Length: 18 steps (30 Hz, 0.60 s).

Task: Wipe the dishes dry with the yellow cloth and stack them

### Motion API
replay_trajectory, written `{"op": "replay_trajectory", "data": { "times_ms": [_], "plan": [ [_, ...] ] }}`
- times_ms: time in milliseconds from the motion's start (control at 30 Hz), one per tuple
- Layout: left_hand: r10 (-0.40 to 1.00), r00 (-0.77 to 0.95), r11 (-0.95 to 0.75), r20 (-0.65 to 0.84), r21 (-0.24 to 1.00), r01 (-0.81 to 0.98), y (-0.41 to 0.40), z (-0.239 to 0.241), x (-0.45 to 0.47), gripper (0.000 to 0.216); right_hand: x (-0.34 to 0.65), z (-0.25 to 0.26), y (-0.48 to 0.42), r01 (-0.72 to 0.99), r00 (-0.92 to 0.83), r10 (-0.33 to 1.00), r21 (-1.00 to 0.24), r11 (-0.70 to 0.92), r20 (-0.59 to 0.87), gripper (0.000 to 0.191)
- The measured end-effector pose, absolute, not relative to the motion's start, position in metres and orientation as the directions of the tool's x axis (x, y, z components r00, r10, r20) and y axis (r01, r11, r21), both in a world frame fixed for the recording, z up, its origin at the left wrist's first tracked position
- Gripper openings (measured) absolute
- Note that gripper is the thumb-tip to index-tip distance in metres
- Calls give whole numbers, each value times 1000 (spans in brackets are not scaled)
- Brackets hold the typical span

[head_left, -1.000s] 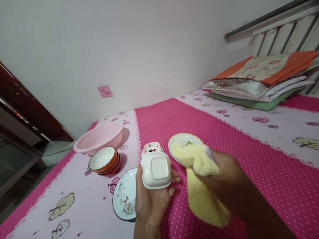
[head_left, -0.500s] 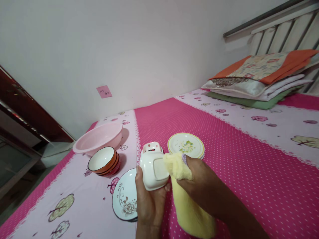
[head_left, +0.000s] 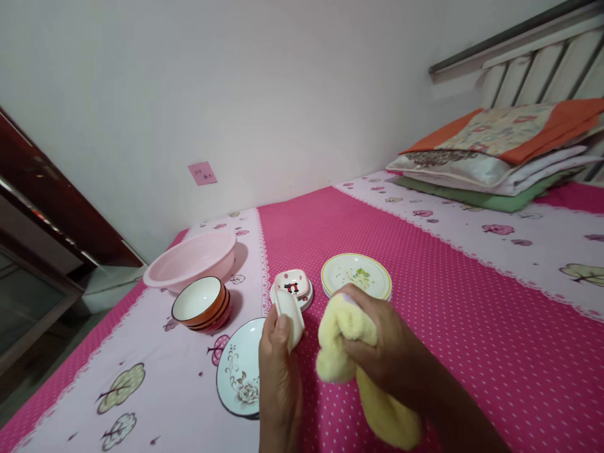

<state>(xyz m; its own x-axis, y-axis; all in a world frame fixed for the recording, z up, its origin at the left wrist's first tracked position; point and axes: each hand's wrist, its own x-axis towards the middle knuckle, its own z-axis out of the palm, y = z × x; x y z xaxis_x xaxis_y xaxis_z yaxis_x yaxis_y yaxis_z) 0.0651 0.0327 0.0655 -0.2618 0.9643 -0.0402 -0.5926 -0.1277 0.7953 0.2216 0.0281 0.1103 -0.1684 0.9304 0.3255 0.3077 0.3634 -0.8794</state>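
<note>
My left hand (head_left: pixel 279 352) grips a small white dish (head_left: pixel 290 318), turned on edge so that mostly its side shows. In my right hand (head_left: pixel 377 333) is a bunched yellow cloth (head_left: pixel 344 340), its loose end hanging down; the cloth is apart from the dish. Just beyond the held dish, a small pink-and-white dish (head_left: pixel 291 283) with a red and black figure rests on another white dish. Left of my left hand lies a white plate (head_left: pixel 240 371) with brown flowers, partly covered by that hand. Behind my right hand sits a yellow-rimmed plate (head_left: pixel 357 275) with a green print.
A stack of orange bowls (head_left: pixel 202 303) stands at the left, in front of a pink basin (head_left: pixel 189 259). Folded pillows and cloths (head_left: pixel 495 151) are piled at the back right by a slatted headboard (head_left: pixel 542 69). A pink-and-white patterned sheet (head_left: pixel 448 302) covers the surface.
The dish in my left hand has turned from showing its underside to standing on edge. My right hand and the cloth have drawn away from it, slightly right and down.
</note>
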Motion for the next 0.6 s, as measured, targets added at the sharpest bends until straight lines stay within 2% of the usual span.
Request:
{"op": "replay_trajectory", "data": {
  "times_ms": [67,167,300,367,433,533,600],
  "plan": [
    [961,-266,-90,-78,819,-567,33,64,65,74,212,115,21,324,-283,908,-860,395,310,34],
    [964,-234,-43,-123,799,-599,29,64,61,74,201,117,9,348,-412,858,-817,459,306,70],
    [993,-68,24,-99,719,-695,23,63,56,69,193,114,1,478,-433,839,-705,524,329,94],
    [995,-8,59,-95,678,-733,24,61,56,68,193,112,2,514,-431,833,-664,543,347,94],
    [995,-17,55,-101,669,-741,27,58,56,61,196,111,6,511,-432,821,-648,564,374,88],
    [980,-148,-3,-130,739,-673,34,54,54,45,203,110,14,540,-392,828,-629,560,400,81],
    [948,-292,-48,-130,845,-533,37,51,49,36,206,108,17,582,-361,839,-605,544,407,81]
  ]
}}
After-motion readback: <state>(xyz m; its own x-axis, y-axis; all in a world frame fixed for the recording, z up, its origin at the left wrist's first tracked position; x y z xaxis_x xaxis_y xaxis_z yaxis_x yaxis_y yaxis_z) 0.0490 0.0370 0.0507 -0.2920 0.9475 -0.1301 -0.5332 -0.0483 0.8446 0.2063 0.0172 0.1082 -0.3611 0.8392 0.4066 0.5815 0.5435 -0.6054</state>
